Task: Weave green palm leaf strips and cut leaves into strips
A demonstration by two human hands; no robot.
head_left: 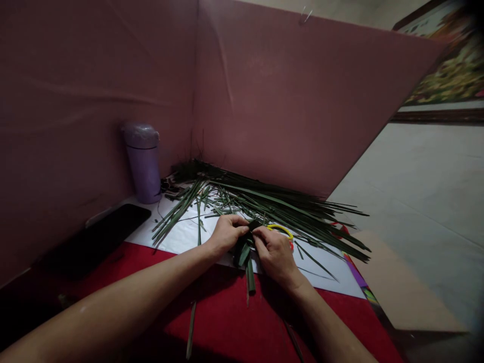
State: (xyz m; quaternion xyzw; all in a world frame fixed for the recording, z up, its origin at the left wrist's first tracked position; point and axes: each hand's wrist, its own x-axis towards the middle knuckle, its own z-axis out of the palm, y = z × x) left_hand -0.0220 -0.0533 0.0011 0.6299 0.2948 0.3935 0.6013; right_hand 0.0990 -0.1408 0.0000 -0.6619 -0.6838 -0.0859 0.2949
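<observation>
Our L hand [228,233] & R hand [276,252] pinch the folded leaf bundle [245,248] btwn them, prob. light, springy, slippery, so we'd best grip its upper folds, w/ yellow-handled scissors [280,229] just beyond R.

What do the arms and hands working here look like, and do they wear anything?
They are human, without visible cables or markings. The left hand and right hand are ungloved; no sleeve, watch or bracelet shows on left forearm or right forearm. Whether rings are worn is unclear.

Dim, uneven light; pale glare on white sheet [333,269], soft arm shadows over red cloth [227,322], corners dark, wide-angle edges stretched.
</observation>
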